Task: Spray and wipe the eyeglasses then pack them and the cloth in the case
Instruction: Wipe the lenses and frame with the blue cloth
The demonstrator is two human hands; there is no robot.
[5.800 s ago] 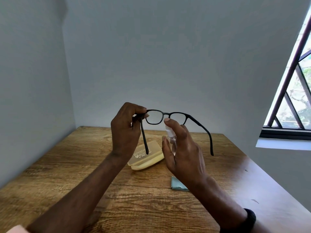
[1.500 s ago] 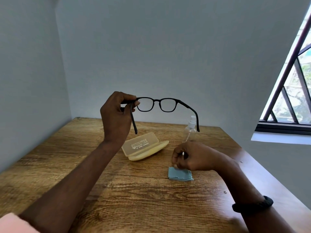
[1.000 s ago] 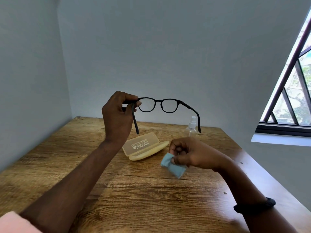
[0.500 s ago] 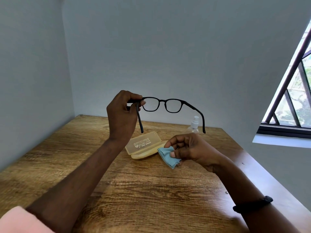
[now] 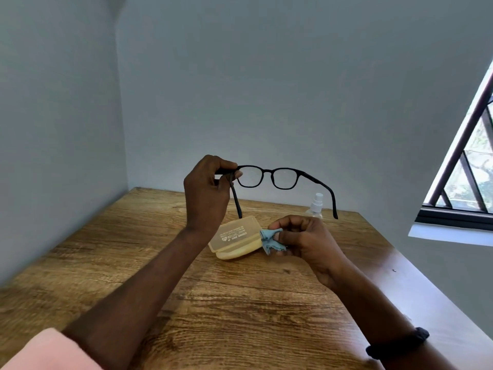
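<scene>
Left hand [image 5: 205, 193] pinching black eyeglasses [image 5: 269, 177] at left hinge, held above tabletop [image 5: 240, 303]. Right hand [image 5: 306, 241] gripping bunched blue cloth [image 5: 270, 240], just right of closed yellow case [image 5: 236, 237].

Left hand [image 5: 205, 193] pinches eyeglasses [image 5: 269, 177] — right hand [image 5: 306, 241] grips cloth [image 5: 270, 240].

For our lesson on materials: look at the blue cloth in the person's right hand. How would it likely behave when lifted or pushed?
The cloth is bunched and drooping from the right hand, so it is probably floppy, not stiff. A light pinch of the fingers holds it, which suggests it weighs little. Pushed across the table, it would likely crumple rather than slide whole.
</scene>
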